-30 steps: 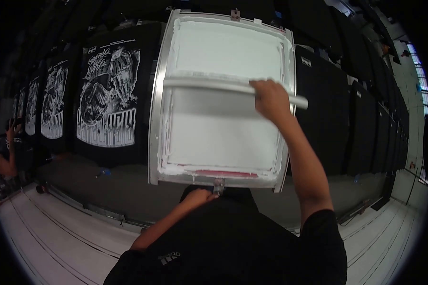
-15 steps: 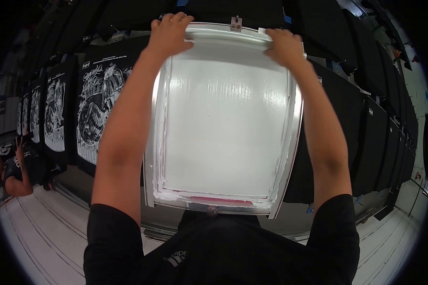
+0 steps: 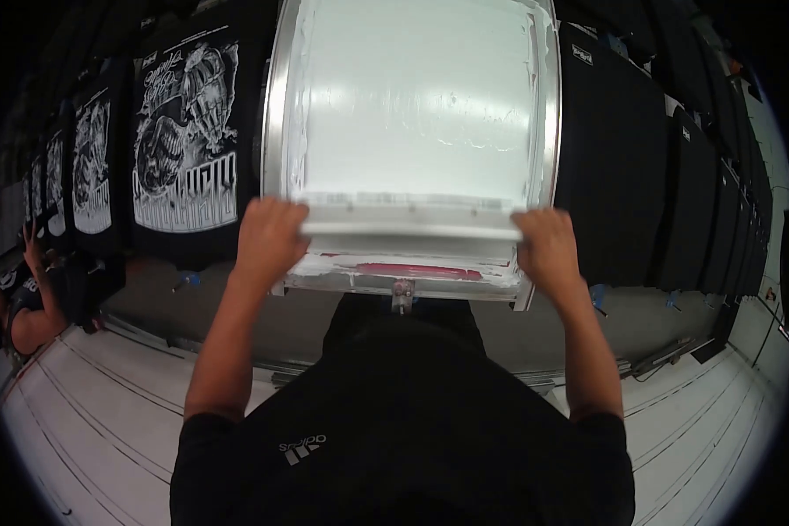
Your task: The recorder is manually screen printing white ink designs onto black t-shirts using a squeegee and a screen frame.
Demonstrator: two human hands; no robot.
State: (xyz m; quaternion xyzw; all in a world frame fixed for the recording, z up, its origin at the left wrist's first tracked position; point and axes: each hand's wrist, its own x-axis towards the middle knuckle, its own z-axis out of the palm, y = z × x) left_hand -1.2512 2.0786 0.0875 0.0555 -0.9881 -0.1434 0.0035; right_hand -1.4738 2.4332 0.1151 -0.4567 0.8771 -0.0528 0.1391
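A wide, pale squeegee (image 3: 412,226) lies across the near part of a screen printing frame (image 3: 548,114). My left hand (image 3: 273,235) is closed round its left end, and my right hand (image 3: 546,245) grips the right end. Beyond the squeegee stretches the mesh (image 3: 403,96), coated in white ink that has built up in ridges along both sides. On the near side, thick white ink and a pink strip (image 3: 421,271) show along the frame's border. The squeegee's lower edge is blurred, so its contact with the mesh is hard to make out.
Black shirts with a white print (image 3: 186,140) lie in a row to the left; more black shirts (image 3: 618,167) line the right. A metal clamp (image 3: 402,296) sits at the frame's near edge. Another person (image 3: 35,302) is at the far left, one hand raised.
Both my hands have drawn the squeegee from the far end of the frame to its near end, toward my body. The view has shifted, so the frame appears higher.
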